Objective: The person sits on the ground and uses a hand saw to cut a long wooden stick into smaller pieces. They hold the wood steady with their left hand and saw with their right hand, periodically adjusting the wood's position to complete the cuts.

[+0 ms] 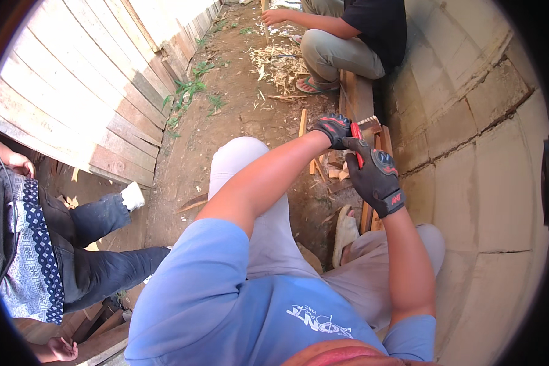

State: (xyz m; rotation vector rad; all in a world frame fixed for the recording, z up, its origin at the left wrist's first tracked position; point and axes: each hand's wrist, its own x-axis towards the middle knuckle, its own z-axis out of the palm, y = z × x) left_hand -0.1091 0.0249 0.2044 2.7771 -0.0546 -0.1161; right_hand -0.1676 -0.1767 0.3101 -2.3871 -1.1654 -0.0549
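Observation:
My left hand, in a black glove with red marks, is closed at a red-handled tool. My right hand, gloved the same way, closes on the lower part of this red handle, right beside the left. The gloves hide much of the tool, so its exact kind does not show. Just beyond the handle is a pale piece with a notched edge. Below the hands lie small wood offcuts, and long wooden boards run along the wall.
A block wall rises close on the right, a plank wall on the left. Ahead, another person sits by wood shavings, holding a stick. At the left is a person in dark jeans. A sandal lies below my hands.

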